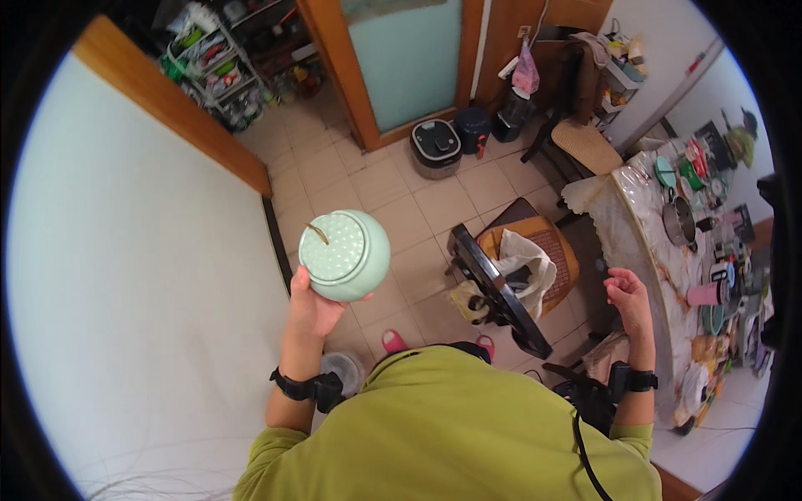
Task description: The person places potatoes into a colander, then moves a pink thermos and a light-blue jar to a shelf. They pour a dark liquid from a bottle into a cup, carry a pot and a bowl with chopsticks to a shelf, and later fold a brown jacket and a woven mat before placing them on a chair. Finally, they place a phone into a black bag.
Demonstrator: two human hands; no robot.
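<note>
In my left hand (321,308) is a round pale green ceramic jar (376,250), held from below and the side with its top tilted towards me. The jar's lid (335,247) has a bumpy surface and a small brown loop on top. My right hand (628,294) is raised beside the edge of the table (648,244), fingers loosely curled and nothing visible in them. A black strap with a small device is on each wrist.
A wooden chair (561,250) with a white cloth bag (523,263) stands ahead, its dark backrest nearest me. A pot (679,221) and pink tumbler (707,294) are on the cluttered table. A rice cooker (437,150) sits by the glass door (413,69); a white wall (144,219) rises left.
</note>
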